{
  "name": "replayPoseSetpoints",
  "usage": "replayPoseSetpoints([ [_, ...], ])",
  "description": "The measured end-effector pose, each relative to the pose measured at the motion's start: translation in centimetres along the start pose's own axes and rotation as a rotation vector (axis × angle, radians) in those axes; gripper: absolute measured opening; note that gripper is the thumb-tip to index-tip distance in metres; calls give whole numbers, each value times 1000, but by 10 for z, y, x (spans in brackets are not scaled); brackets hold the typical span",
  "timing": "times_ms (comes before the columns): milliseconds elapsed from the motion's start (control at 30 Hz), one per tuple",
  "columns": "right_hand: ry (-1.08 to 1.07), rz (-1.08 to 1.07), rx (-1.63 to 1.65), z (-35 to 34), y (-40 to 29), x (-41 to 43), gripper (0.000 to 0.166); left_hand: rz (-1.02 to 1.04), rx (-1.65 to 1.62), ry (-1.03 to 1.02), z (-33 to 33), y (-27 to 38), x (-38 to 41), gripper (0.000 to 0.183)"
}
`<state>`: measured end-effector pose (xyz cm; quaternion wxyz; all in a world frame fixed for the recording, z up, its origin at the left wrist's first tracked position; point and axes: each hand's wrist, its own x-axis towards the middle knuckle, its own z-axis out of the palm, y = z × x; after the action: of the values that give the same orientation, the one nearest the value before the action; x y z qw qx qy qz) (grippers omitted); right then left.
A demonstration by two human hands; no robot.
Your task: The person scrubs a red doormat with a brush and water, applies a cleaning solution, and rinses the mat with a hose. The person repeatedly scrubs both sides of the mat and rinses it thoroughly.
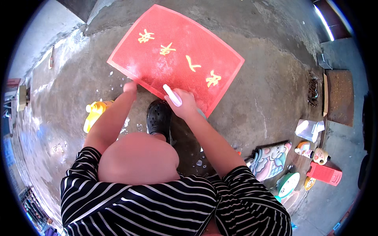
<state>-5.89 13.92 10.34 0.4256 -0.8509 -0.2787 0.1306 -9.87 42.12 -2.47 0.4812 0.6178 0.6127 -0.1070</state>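
Note:
A red mat [189, 35] with a textured face, a smooth border and yellow characters spreads out in front of me, wet and whitish with suds in places. My left hand [130, 88] is at the mat's near left edge and appears to grip it; its fingers are blurred and partly hidden. My right hand [184, 103] is closed around a white and lilac handle [172, 96] over the mat's near edge. The far end of that tool is hidden under the hand. One black clog [159, 116] is just below the mat, between my arms.
A yellow bottle [96, 113] stands beside my left forearm. At right are a folded patterned mat [271, 159], a green basin [288, 184], bottles [321, 156], a red plastic washboard [324, 173] and a clear plastic container [310, 129]. Suds spot the wet concrete floor [242, 115].

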Motion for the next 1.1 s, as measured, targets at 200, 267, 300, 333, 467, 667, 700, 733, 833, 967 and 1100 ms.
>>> replayPoseSetpoints([
  [200,81,18,254,-37,16,-37,32,-125,-794,20,-13,22,68,14],
  [267,107,6,292,-52,22,-46,33,-201,-848,-71,-21,27,77,15],
  [300,114,27,319,-55,16,-45,31,-44,-760,-60,-30,28,88,16],
  [333,117,51,345,-60,7,-45,28,106,-667,-46,-38,29,96,16],
  [467,197,146,293,-97,3,-47,25,841,-276,144,14,74,26,18],
  [667,364,43,262,-139,-1,-33,19,1301,417,-110,77,83,-145,11],
  [700,367,23,243,-142,-4,-30,19,1583,435,-92,93,70,-141,5],
  [733,371,8,270,-143,-3,-29,20,1690,489,-113,107,61,-151,3],
  [833,331,56,151,-147,-3,-35,20,1626,905,-324,126,26,-179,12],
  [967,301,88,56,-130,18,-48,19,1480,1022,-566,114,-11,-168,28],
  [1100,265,355,154,-107,43,-66,25,1371,1116,-530,91,-3,-168,48],
])
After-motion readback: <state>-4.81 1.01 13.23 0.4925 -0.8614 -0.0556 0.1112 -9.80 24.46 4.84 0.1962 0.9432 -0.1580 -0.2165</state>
